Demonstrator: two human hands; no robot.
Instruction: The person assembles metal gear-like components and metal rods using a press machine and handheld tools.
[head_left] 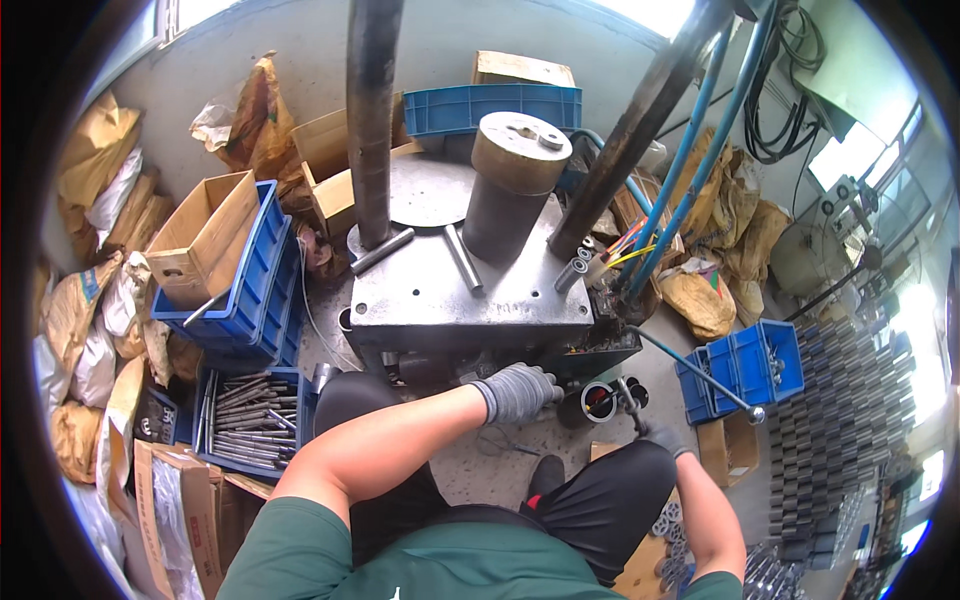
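Grasping a dark metal bar [630, 405] by its near end in the gloved right hand [661, 437]

Closing the right fingers around the bar, as far as can be seen past the right knee [648, 468]. Pointing the bar away from the body, with its far end just beside a dark open cylinder [574, 410], low down below the front edge of a metal machine [470, 308]. Curling also the fingers of the gloved left hand [517, 392], with the back of the glove turned up, near the cylinder and in front of the machine. Not possible to tell whether holding something in this left hand, because of seeing mostly its back.

On the flat machine top, seeing two short rods [462, 257] lying apart, near a thick round post [497, 215]. Toward the left, seeing stacked blue crates [250, 300] with a wooden box [205, 250] on top, and, nearer to the body, another blue crate [307, 408] full of thin rods [250, 418]. Toward the right, seeing blue bins [745, 365] and, farther to the side, many grey metal pieces [835, 400] in rows.
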